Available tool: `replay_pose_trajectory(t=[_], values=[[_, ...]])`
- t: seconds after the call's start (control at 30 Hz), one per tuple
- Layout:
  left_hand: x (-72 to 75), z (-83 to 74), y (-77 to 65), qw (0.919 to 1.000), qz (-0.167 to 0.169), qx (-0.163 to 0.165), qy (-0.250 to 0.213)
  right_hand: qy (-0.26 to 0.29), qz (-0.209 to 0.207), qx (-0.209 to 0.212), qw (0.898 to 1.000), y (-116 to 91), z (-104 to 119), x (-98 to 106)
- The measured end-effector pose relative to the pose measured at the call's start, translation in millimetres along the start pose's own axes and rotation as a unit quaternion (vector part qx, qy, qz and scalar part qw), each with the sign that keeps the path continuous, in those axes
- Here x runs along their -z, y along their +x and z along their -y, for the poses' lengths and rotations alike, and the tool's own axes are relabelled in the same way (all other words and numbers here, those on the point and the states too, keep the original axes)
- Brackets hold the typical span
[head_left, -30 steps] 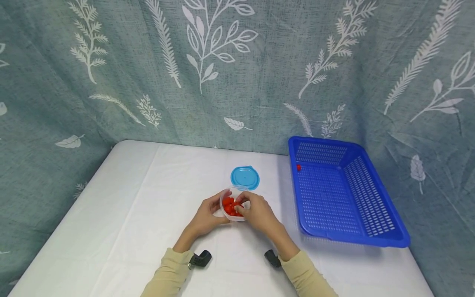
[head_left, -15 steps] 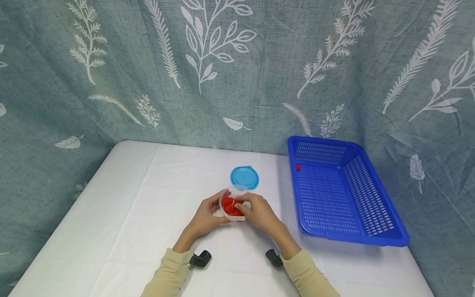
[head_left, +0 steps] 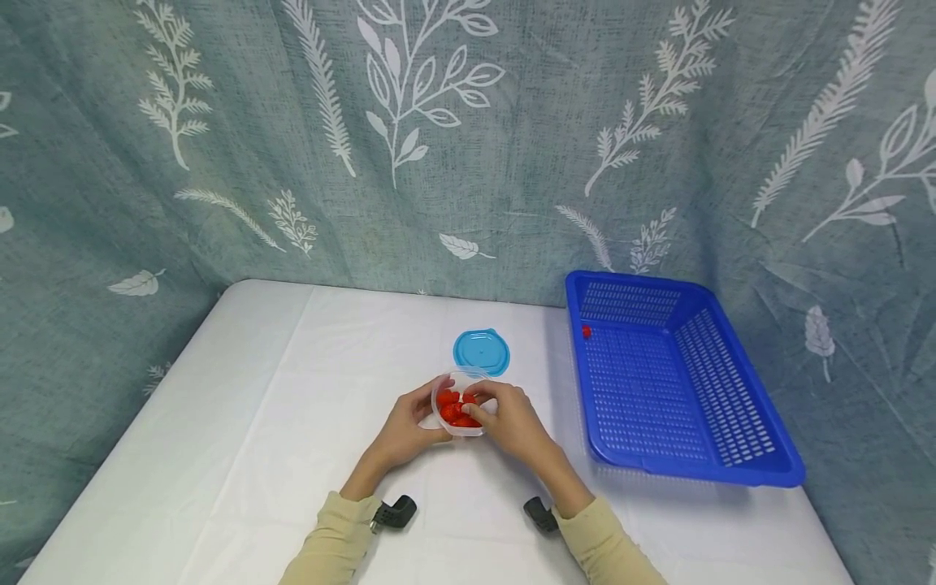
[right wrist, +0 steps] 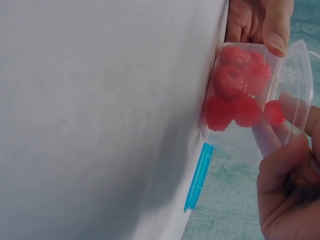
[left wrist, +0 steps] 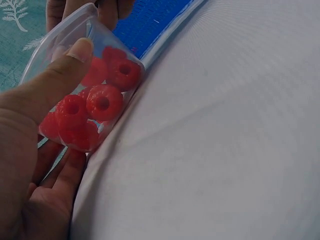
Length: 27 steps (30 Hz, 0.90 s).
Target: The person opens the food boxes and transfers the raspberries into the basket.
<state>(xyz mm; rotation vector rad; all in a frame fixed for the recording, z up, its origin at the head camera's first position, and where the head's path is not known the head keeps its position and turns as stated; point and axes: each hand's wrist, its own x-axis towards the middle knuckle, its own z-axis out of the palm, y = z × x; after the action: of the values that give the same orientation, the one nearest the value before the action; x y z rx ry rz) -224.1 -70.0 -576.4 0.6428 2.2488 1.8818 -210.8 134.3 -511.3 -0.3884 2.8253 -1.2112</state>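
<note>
A clear plastic tub stands on the white table, with several red raspberries inside. My left hand grips the tub from the left, the thumb on the near wall and other fingers around the far side. From the right, my right hand reaches over the rim with its fingers inside. Its thumb and finger pinch one raspberry, which sits higher than the rest. In the head view the fingers partly hide that raspberry.
A blue lid lies flat just behind the tub. To the right stands a large blue basket with a small red piece by its left wall. A patterned green curtain hangs behind the white table.
My right fingers have shifted slightly inside the tub among the raspberries. The left hand, tub, lid and basket stay in place.
</note>
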Motion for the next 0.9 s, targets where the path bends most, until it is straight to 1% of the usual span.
replay_pose_trajectory(t=[0.13, 0.37, 0.5, 0.73, 0.9], values=[[-0.9, -1.2, 0.5, 1.0000, 0.001, 0.001, -0.001, 0.027, -0.012, -0.003, 1.000, -3.9, 0.7, 2.8], [-1.0, 0.5, 1.3, 1.0000, 0.001, -0.004, -0.005, 0.049, -0.044, 0.028, 0.997, -14.1, 5.3, 9.4], [-1.1, 1.1, 1.7, 0.9999, 0.000, -0.004, -0.011, 0.074, -0.056, 0.033, 0.995, -18.9, 5.8, 10.9], [-1.9, -0.9, 0.8, 1.0000, -0.003, 0.004, 0.002, 0.135, -0.054, 0.037, 0.989, -29.8, 9.7, 18.6], [-1.7, -1.6, 1.2, 0.9998, -0.002, 0.017, 0.006, 0.180, -0.029, 0.028, 0.983, -38.5, 19.2, 30.4]])
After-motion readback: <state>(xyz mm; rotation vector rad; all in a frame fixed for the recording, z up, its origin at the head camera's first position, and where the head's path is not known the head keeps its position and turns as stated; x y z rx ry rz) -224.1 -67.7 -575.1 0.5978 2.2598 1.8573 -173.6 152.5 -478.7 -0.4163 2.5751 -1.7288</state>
